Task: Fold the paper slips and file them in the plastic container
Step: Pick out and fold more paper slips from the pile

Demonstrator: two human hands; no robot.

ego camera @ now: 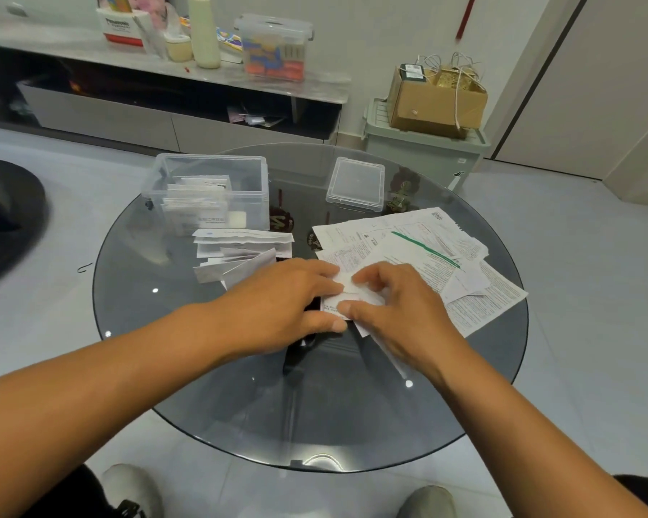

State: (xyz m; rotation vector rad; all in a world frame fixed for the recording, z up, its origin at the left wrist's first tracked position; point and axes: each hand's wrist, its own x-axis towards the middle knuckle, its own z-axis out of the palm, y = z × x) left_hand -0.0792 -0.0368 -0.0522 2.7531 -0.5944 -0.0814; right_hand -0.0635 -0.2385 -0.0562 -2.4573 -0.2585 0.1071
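Folding is the step I judge in hand; left hand (289,297) and right hand (393,304) sit together at table centre, fingertips pinching one paper slip (347,293); I would align edges, then press the crease flat; one open plastic container (210,192) at 11 o'clock holds several filed slips; one lid (356,188) at 12; one folded pile (240,252) near 11; one loose heap (427,248) at 2.

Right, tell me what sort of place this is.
Probably a home living room: a round glass table, a low media console cluttered with household items, and a lidded storage bin holding a cardboard box.
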